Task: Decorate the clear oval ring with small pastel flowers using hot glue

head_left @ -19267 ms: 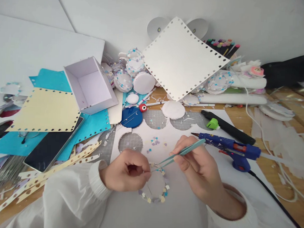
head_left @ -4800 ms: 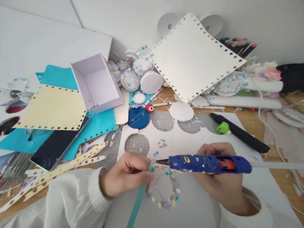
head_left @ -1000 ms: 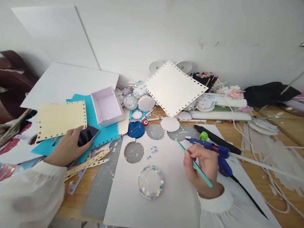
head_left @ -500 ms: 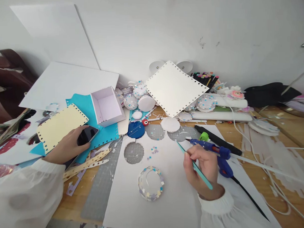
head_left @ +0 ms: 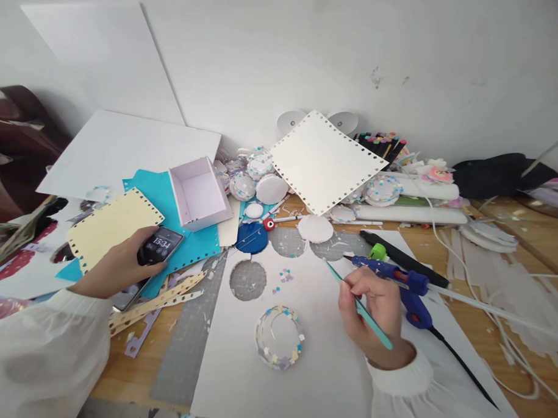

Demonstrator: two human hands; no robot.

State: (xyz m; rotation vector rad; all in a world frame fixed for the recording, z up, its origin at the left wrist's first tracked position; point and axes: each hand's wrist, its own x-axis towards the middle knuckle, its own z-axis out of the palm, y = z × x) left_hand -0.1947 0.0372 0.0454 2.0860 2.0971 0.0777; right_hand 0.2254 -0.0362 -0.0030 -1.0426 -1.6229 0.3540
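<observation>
My left hand (head_left: 126,258) is closed around the sides of a smartphone (head_left: 161,246), thumb near its lower edge; the lit screen reads 15:34. In my right hand (head_left: 371,303) a slim teal pair of tweezers (head_left: 374,326) is held like a pen, tip pointing up and left over white board (head_left: 236,378). Below and left of that hand lies a round white ring (head_left: 280,337) trimmed with small blue, cream and lilac paper stars. Several loose stars (head_left: 284,276) lie above the ring. A blue glue gun (head_left: 389,269) rests just behind my right hand.
Star-punched cream sheet (head_left: 113,227) and blue paper (head_left: 146,189) lie at left beside a lilac box (head_left: 199,197). A blue lid (head_left: 252,237), decorated discs (head_left: 243,186) and a white punched sheet (head_left: 327,165) stand behind. Cables (head_left: 499,329) run along the right.
The smartphone screen has gone from dark to lit, and my left hand has shifted slightly left, uncovering more of the phone's lower end. My right hand keeps its hold on the tweezers.
</observation>
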